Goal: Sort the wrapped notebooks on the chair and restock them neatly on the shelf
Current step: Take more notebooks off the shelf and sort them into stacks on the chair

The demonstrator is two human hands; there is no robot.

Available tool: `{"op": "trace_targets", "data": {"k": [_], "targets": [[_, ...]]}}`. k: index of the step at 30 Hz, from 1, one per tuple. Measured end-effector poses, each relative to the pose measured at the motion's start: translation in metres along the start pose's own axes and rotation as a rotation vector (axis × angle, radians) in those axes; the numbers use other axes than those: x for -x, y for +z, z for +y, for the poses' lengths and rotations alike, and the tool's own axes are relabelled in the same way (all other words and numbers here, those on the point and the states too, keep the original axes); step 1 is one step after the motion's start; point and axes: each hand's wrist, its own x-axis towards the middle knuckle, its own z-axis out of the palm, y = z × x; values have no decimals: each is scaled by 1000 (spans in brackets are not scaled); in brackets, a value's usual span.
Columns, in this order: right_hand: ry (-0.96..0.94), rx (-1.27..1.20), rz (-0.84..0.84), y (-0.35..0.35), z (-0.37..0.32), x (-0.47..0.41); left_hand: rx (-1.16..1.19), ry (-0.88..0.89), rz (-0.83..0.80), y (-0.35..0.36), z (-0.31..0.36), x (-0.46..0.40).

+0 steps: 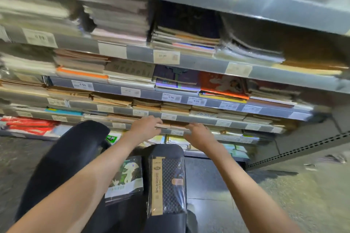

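Observation:
Both hands reach to a low shelf (200, 119) of the grey rack. My left hand (146, 127) and my right hand (199, 133) hold the two ends of a thin brown stack of notebooks (174, 126) at the shelf's front edge; fingers curl over its edges. Below my arms stands a black chair (62, 157). On its seat lie a wrapped notebook with a white dinosaur picture (126, 176) and, to its right, a wrapped dark patterned notebook with a tan band (167, 181).
The rack holds several shelves packed with stacked notebooks, with price tags (171, 97) along the edges. Red packs (28, 125) lie at the lower left. The rack's perforated side panel (303, 149) stands at right. Grey floor (293, 195) lies around the chair.

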Motion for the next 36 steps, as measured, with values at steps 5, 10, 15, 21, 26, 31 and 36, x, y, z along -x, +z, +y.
{"op": "trace_targets", "data": {"k": [5,10,15,21,26,31,36], "targets": [[-9,-34,102,-78,2,8,-44,63,58,-81,46,-8],[-65,-30,228,-143,7,31,-84,126,120,-143,91,-4],[-84,-59,317,-211,7,59,-163,211,198,-207,138,8],[-175,-28,413,-291,7,92,-214,260,248,-286,184,22],[-204,10,499,-358,11,113,-248,238,250,-346,222,31],[-271,46,599,-416,9,135,-211,309,245,-395,253,54],[-309,37,703,-459,11,143,-179,336,327,-437,273,78]]}}
